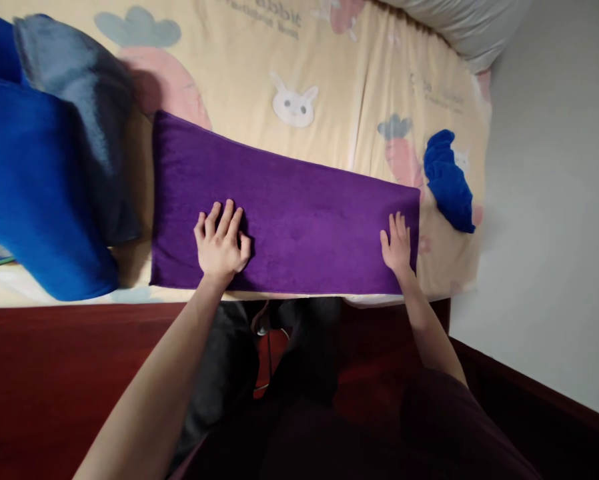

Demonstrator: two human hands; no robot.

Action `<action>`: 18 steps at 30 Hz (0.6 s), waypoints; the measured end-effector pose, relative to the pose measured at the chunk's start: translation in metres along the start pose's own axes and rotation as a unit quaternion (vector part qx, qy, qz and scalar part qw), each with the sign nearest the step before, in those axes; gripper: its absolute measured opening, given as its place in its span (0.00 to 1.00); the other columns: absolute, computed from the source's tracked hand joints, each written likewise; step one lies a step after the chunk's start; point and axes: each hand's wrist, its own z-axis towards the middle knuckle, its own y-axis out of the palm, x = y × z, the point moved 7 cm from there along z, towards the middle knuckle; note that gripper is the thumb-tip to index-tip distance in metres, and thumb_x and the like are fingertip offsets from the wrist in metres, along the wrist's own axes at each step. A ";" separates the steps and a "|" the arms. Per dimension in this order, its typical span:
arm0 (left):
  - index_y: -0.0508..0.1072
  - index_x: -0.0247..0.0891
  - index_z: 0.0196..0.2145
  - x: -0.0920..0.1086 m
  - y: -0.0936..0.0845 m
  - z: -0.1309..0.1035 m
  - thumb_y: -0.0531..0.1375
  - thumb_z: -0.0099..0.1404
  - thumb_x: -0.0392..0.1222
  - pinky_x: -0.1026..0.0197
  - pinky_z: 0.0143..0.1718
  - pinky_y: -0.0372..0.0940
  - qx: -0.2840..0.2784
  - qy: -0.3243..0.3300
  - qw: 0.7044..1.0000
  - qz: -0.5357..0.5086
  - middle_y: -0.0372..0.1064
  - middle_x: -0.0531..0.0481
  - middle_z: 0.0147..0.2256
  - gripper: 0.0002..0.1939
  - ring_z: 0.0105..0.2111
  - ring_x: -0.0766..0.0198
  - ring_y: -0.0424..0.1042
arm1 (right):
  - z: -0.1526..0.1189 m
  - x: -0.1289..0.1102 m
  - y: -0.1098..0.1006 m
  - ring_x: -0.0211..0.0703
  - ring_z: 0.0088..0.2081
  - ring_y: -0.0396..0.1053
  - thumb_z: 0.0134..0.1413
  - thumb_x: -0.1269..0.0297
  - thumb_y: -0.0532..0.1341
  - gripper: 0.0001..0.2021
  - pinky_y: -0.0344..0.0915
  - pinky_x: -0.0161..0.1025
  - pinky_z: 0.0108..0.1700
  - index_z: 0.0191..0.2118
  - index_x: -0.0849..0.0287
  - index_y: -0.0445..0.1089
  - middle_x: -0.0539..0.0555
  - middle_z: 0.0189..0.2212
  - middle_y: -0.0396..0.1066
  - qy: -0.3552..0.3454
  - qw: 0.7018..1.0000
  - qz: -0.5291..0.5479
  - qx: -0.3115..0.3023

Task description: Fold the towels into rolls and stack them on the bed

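A purple towel [299, 213] lies spread out flat along the front edge of the bed, its long side running left to right. My left hand [222, 243] rests on the left part of the towel, fingers spread and palm down. Near the towel's right end, my right hand [397, 243] lies on the cloth with its fingers stretched out. Neither hand grips anything. The towel's upper edge slopes down toward the right.
Blue cloth [44, 193] and a grey cloth [99, 127] are heaped at the left. A crumpled small blue cloth [448, 181] lies on the patterned bed sheet [329, 127] at right. A pale pillow [472, 27] sits at the upper right, beside a white wall [554, 187].
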 end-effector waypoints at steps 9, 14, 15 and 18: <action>0.66 0.46 0.73 0.001 0.000 0.001 0.58 0.68 0.48 0.34 0.79 0.36 0.001 0.003 1.000 -0.001 0.54 0.49 0.76 0.36 0.77 0.41 0.49 | -0.066 0.020 -0.004 0.59 0.82 0.36 0.75 0.53 0.45 0.34 0.41 0.70 0.79 0.80 0.59 0.52 0.63 0.81 0.41 0.049 0.999 -0.020 0.005; 0.69 0.41 0.72 -0.003 0.001 0.002 0.56 0.69 0.47 0.36 0.79 0.39 0.020 0.007 0.999 0.027 0.56 0.46 0.75 0.34 0.77 0.44 0.51 | -0.108 -0.009 0.022 0.60 0.81 0.39 0.76 0.54 0.44 0.34 0.42 0.70 0.78 0.81 0.59 0.47 0.62 0.81 0.41 0.044 0.999 -0.007 -0.010; 0.69 0.41 0.71 -0.005 0.001 0.002 0.56 0.70 0.47 0.37 0.79 0.39 0.020 0.005 0.999 0.030 0.57 0.46 0.75 0.34 0.77 0.44 0.51 | -0.109 -0.010 0.025 0.60 0.81 0.38 0.76 0.54 0.44 0.34 0.42 0.70 0.78 0.81 0.60 0.47 0.63 0.81 0.40 0.043 0.999 -0.011 -0.006; 0.68 0.40 0.72 -0.005 0.002 0.004 0.55 0.71 0.47 0.38 0.79 0.37 0.016 0.009 0.999 0.037 0.56 0.46 0.75 0.33 0.78 0.45 0.49 | -0.107 -0.008 0.029 0.59 0.82 0.37 0.76 0.54 0.44 0.34 0.42 0.69 0.78 0.81 0.59 0.46 0.61 0.81 0.38 0.040 0.999 -0.021 0.001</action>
